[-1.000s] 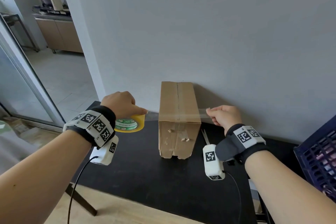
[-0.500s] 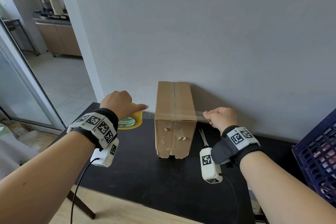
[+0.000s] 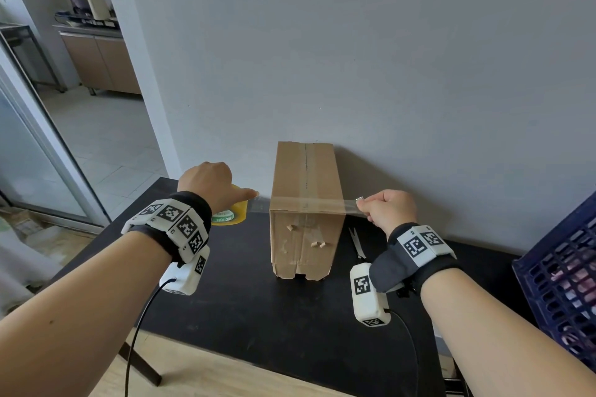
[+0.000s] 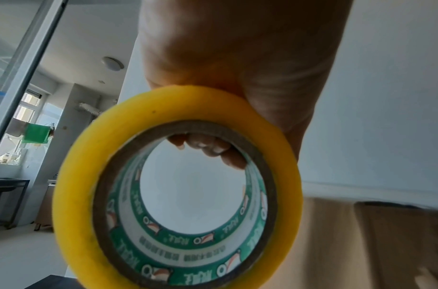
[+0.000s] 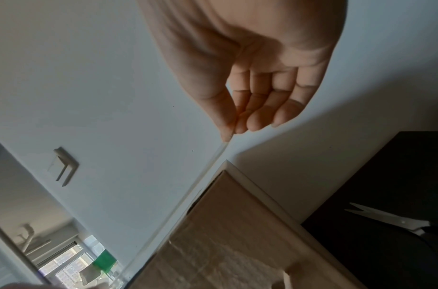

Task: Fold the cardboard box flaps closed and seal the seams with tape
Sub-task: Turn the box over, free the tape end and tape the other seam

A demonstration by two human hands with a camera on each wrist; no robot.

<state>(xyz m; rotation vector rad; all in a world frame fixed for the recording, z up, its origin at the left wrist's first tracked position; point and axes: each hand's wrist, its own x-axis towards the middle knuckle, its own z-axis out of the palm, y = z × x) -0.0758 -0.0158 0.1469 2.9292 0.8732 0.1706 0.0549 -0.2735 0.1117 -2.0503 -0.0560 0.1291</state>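
Flanking box [image 3: 306,203]: scissors [image 3: 357,243] right, crate [image 3: 561,280] beyond.

Cardboard box [image 3: 305,203] is blocking mid-table; scissors [image 3: 357,243] and crate [image 3: 561,271] are apparently narrowing the right side.

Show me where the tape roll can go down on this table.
Bare table lies in front of the cardboard box, between both wrists. Right of the box is crowded: scissors, then the blue crate. The left hand holds the tape roll.
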